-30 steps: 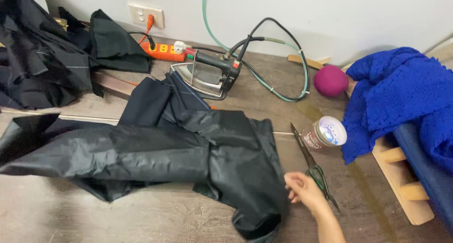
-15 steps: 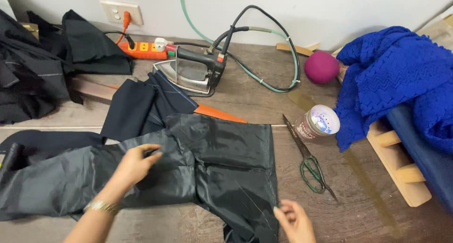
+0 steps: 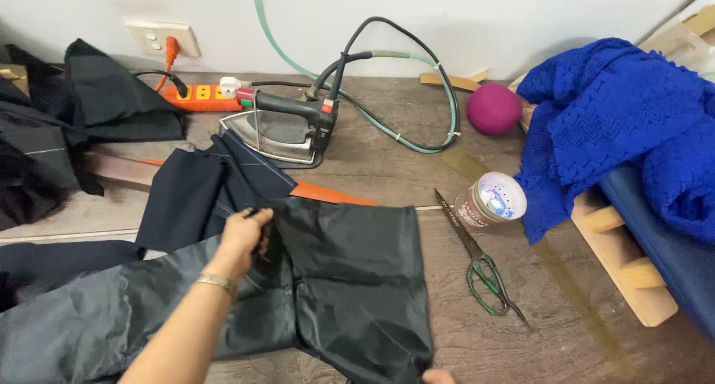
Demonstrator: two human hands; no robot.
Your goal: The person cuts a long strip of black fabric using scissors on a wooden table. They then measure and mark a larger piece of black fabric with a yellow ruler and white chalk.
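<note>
A shiny black lining fabric (image 3: 350, 280) lies spread on the wooden table (image 3: 581, 332). My left hand (image 3: 244, 233) pinches its upper edge near the middle, fingers closed on the cloth. Only the fingertips of my right hand (image 3: 438, 376) show at the bottom edge, touching the fabric's lower right corner; its grip is hidden. A navy cloth piece (image 3: 197, 194) lies under the lining, toward the back left.
An iron (image 3: 287, 127) rests behind the fabric, with hoses and an orange power strip (image 3: 197, 93). Scissors (image 3: 480, 261) and a small tin (image 3: 490, 201) lie to the right. A blue knit (image 3: 618, 123), a magenta ball (image 3: 494, 108) and dark cloth piles (image 3: 67, 123) surround the work area.
My left hand moved up and right along the lining to its top edge and closed on it. My right hand slid lower, almost out of view. The fabric lies flatter.
</note>
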